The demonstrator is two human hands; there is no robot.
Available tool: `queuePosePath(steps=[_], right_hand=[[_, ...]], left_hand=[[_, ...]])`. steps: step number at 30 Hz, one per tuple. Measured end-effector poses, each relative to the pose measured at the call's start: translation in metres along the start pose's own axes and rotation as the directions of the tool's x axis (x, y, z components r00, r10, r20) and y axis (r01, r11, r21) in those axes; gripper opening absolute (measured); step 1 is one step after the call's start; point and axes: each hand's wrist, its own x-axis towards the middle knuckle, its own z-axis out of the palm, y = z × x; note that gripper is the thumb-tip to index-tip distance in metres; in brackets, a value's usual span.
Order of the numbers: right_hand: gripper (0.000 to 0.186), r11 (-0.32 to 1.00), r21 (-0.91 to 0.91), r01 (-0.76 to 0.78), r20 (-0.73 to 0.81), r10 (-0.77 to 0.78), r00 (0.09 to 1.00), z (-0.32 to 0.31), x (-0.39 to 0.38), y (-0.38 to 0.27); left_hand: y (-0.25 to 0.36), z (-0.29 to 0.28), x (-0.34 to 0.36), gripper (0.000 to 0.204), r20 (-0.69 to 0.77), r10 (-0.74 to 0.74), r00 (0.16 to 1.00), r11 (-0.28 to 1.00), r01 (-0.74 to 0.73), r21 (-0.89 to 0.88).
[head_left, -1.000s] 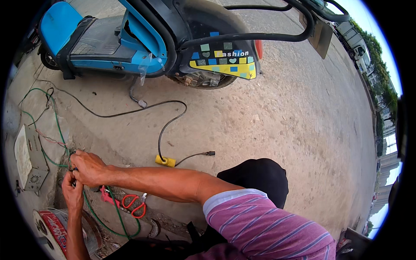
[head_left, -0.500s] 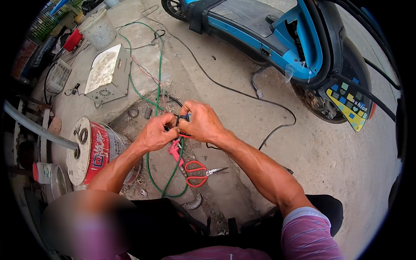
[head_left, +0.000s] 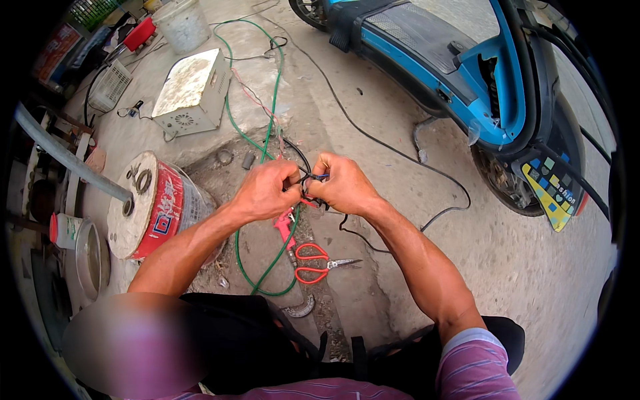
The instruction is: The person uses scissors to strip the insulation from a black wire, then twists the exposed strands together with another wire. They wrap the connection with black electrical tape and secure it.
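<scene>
My left hand [head_left: 270, 190] and my right hand [head_left: 343, 187] are both closed on a bundle of black wires [head_left: 305, 175], with a bit of blue showing at my right fingertips. The two hands are close together over a broken patch of ground. Below them lie a pink tool [head_left: 285, 227], red-handled scissors [head_left: 312, 270] with open blades, and loops of green hose or cord [head_left: 243, 267]. A thin red wire [head_left: 273, 117] runs up from the bundle toward the back. What my fingertips pinch exactly is partly hidden.
A blue and black scooter [head_left: 487, 137] stands at the upper right. A metal box [head_left: 187, 87] sits behind my hands. At the left are a red-and-white drum [head_left: 163, 213] with a grey pipe, a basin [head_left: 90, 260], a crate [head_left: 110, 87] and buckets [head_left: 180, 30].
The view has swung left since a second ago, bringing more of the drum, box and buckets into sight. Both hands still grip the wires, now nearer the picture's middle.
</scene>
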Motion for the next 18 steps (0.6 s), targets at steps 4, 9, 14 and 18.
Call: queuePosePath(steps=[4,9,14,18], right_hand=[[0.023,0.894,0.410,-0.180,0.181,0.114,0.977,0.000,0.005,0.006],[0.023,0.789,0.544,-0.284,0.276,0.151,0.949,-0.010,0.005,0.003],[0.024,0.813,0.523,-0.255,0.247,0.142,0.959,-0.008,0.003,-0.003],[0.023,0.803,0.525,-0.281,0.286,0.144,0.947,-0.010,0.004,-0.002]], left_hand=[[0.006,-0.002,-0.002,0.015,-0.186,0.159,0.970,0.973,-0.121,0.199],[0.008,-0.002,-0.003,0.017,-0.245,0.273,0.930,0.929,-0.189,0.318],[0.002,0.002,-0.001,0.019,-0.226,0.199,0.954,0.975,-0.170,0.141],[0.004,0.010,-0.001,0.023,-0.158,-0.024,0.987,0.989,0.000,-0.146]])
